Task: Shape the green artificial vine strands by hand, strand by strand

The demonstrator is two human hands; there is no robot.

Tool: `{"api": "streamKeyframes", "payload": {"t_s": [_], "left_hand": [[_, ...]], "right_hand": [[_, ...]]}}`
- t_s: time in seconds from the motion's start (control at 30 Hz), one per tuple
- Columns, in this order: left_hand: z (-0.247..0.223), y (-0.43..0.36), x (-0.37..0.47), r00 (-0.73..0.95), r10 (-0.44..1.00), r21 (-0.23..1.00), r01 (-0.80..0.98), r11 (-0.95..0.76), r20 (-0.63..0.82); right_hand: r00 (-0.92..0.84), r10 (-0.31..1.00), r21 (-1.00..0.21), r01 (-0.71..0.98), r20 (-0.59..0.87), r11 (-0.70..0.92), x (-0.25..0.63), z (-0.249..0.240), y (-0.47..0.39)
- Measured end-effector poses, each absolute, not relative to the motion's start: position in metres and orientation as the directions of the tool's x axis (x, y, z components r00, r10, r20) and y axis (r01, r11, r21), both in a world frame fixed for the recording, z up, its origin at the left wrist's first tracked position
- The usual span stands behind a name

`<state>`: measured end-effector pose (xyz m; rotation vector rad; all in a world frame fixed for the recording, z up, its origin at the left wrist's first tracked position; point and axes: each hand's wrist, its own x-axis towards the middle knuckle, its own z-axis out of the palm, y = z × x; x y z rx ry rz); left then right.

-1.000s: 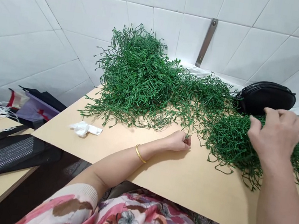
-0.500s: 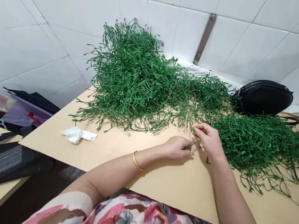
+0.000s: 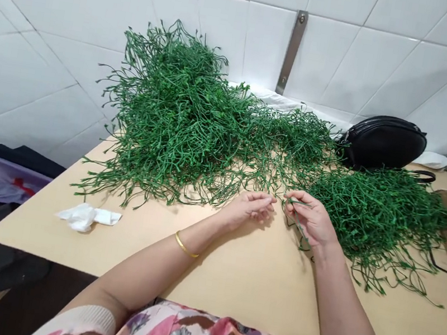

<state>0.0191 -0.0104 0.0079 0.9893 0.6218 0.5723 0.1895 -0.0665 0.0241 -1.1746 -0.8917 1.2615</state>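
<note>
My right hand pinches a thin green artificial stem between thumb and fingers. The stem hangs down across the palm toward the table. My left hand, with a gold bangle behind its wrist, is just to the left, fingers loosely bent and apart, holding nothing that I can see. Beyond it, a big tangled heap of green stems with small bud-like tips leans toward the wall. A second, lower heap of stems lies right beside my right hand. Loose stems are scattered between the two heaps.
A crumpled white tissue lies on the pale tabletop at the left. Behind the right heap stands a black bag. A metal bracket is fixed to the tiled wall. Dark and purple bags sit at the far left.
My left hand has let go of the stem and drawn back to the left, its fingers loosening. My right hand keeps the stem and has turned palm inward. The view has shifted slightly right.
</note>
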Motion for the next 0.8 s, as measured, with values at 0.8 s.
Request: {"api": "streamKeyframes", "payload": {"t_s": [0.8], "left_hand": [[0.01,-0.012,0.019,0.591,0.768,0.879,-0.195,0.434,-0.248]], "right_hand": [[0.115,0.992,-0.988,0.14,-0.05,-0.066,0.184,0.013,-0.063]]}}
